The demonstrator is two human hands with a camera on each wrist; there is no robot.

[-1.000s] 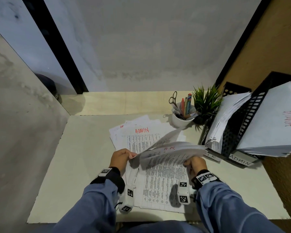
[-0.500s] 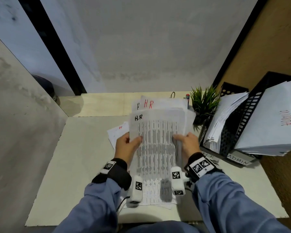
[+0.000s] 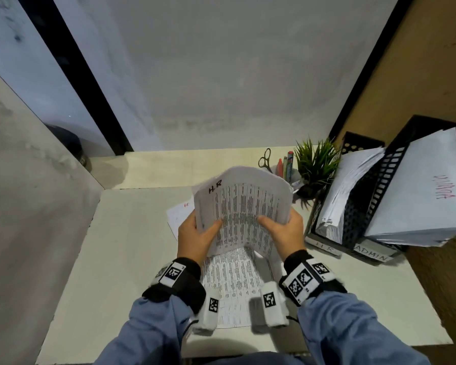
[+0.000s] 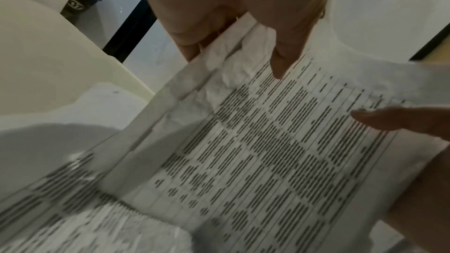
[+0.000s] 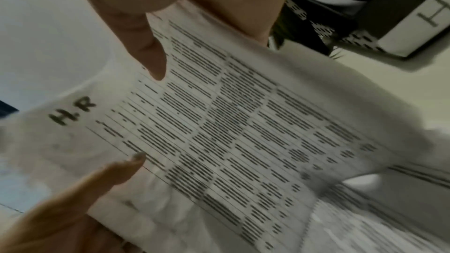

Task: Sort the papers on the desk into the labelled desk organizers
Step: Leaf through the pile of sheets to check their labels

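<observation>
Both hands hold up a stack of printed papers marked H.R above the desk, its top curling back. My left hand grips its left edge, thumb on the front. My right hand grips the right edge the same way. In the left wrist view the thumb presses the H.R stack; the right wrist view shows the H.R mark on the stack. More printed sheets lie flat under the hands. At the right stand two black organizers, labelled H.R and ADMIN, both holding papers.
A small green plant and a cup with scissors and pens stand behind the held stack. A loose sheet with red writing pokes out at the left. Bare desk lies to the left; walls close in behind and at both sides.
The hands gathered several H.R sheets off the desk pile and raised them upright. Since half a second ago the stack has curled over at its top and shifted slightly right.
</observation>
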